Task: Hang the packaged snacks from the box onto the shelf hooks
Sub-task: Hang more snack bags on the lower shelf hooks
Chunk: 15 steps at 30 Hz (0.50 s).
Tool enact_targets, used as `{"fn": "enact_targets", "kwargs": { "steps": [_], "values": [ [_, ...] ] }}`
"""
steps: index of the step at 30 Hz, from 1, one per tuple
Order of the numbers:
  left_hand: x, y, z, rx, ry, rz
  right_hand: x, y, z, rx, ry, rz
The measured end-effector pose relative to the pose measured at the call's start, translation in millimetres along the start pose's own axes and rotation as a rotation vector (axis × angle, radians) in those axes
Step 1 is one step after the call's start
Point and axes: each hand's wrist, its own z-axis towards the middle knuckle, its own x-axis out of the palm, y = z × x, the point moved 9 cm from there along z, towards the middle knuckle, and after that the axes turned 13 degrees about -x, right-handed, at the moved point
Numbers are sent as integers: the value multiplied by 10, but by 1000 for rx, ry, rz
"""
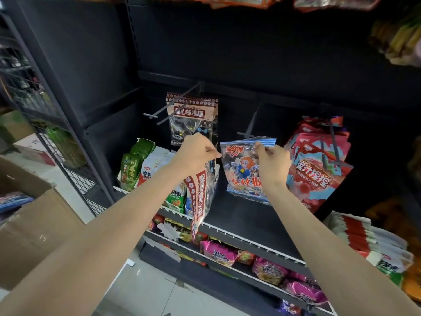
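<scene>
Now both my hands up at shelf hooks. Left hand (197, 151) pinches blue candy bag (245, 172) at its left top corner, and also holds red-trimmed lollipop bag (200, 201) dangling below. Right hand (272, 159) pinches blue bag's striped top edge, just under tip of empty hook (249, 126). Another lollipop bag (192, 117) hangs behind, pink bags (316, 165) on hook at right. Cardboard box (34, 224) at left, low.

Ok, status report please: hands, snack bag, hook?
Both hands, left hand, right hand, pinch blue snack bag. Bag just below empty hook, not hung. Nothing blocking.
</scene>
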Motion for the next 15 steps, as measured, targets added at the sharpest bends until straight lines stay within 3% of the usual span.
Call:
{"fn": "enact_targets", "kwargs": {
  "steps": [6, 15],
  "values": [
    [-27, -117, 48, 29, -34, -33, -44, 16, -1, -32, -6, -1],
    [-8, -124, 233, -69, -94, -69, 30, 73, 116, -6, 18, -32]
  ]
}}
